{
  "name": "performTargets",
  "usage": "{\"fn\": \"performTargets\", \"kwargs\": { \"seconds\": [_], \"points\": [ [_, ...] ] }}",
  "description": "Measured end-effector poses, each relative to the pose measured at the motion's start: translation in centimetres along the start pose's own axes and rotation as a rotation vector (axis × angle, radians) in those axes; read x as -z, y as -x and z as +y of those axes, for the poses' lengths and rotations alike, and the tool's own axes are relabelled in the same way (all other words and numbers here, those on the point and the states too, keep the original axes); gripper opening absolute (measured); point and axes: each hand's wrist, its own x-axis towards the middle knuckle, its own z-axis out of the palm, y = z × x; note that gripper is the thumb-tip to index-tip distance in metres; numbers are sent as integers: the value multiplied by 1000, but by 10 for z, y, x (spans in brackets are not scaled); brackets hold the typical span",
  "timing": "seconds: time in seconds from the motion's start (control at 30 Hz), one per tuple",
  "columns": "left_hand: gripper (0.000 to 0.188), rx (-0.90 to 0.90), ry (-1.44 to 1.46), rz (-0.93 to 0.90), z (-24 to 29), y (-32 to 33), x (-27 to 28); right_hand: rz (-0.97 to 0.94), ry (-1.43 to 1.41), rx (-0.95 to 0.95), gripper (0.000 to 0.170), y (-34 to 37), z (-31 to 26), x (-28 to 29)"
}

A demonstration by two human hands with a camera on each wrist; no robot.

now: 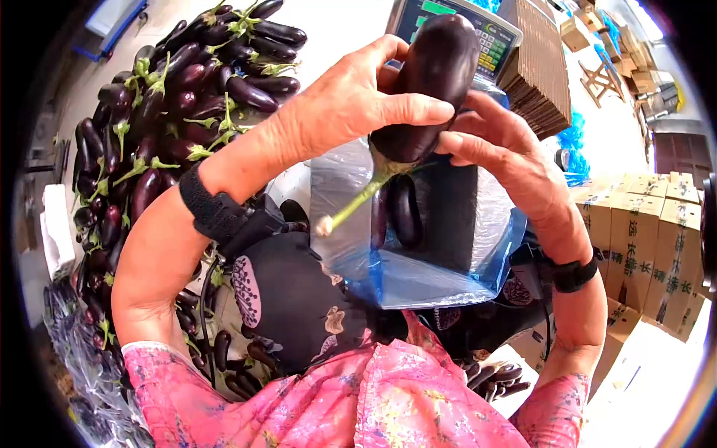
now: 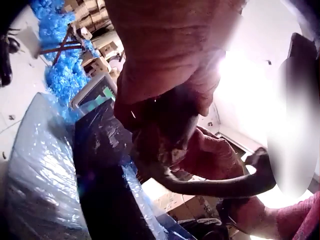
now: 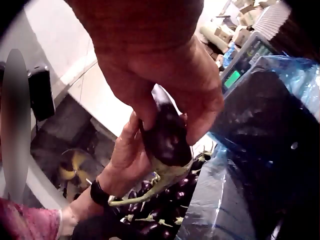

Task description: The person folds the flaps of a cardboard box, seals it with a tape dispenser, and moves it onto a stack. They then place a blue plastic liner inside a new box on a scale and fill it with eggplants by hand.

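Note:
Both hands hold one large dark purple eggplant [image 1: 439,63] over a box lined with blue plastic film [image 1: 426,287]. My left hand [image 1: 347,104] grips it from the left, thumb across its front. On the other side, the curled fingers and thumb of my right hand [image 1: 508,145] hold its lower right side. The green stem [image 1: 358,198] points down towards my body. In the right wrist view the eggplant [image 3: 167,135] sits between the right thumb and fingers, with the left hand [image 3: 127,157] behind it. Inside the box lies another eggplant [image 1: 405,210].
A big heap of eggplants [image 1: 183,97] covers the floor on the left. Behind the box stands a digital scale display [image 1: 493,37], beside stacked flat cardboard [image 1: 534,67]. Printed cartons [image 1: 635,231] are piled on the right, and more eggplants [image 1: 497,381] lie below.

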Motion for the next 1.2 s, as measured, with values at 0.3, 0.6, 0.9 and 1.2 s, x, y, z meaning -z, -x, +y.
{"fn": "performTargets", "kwargs": {
  "seconds": [0.3,0.6,0.9,1.2],
  "points": [
    [76,-78,-416,-104,-50,-64,-38,0,570,-48,34,28,53,31],
    [96,344,-937,-365,-154,-95,-61,-135,727,157,38,43,68,28],
    [78,430,-1294,-615,-199,-110,-66,-349,1049,388,26,79,78,-24],
    [52,326,-1394,-585,-204,-103,-68,-377,1113,355,39,84,74,-30]
  ]
}}
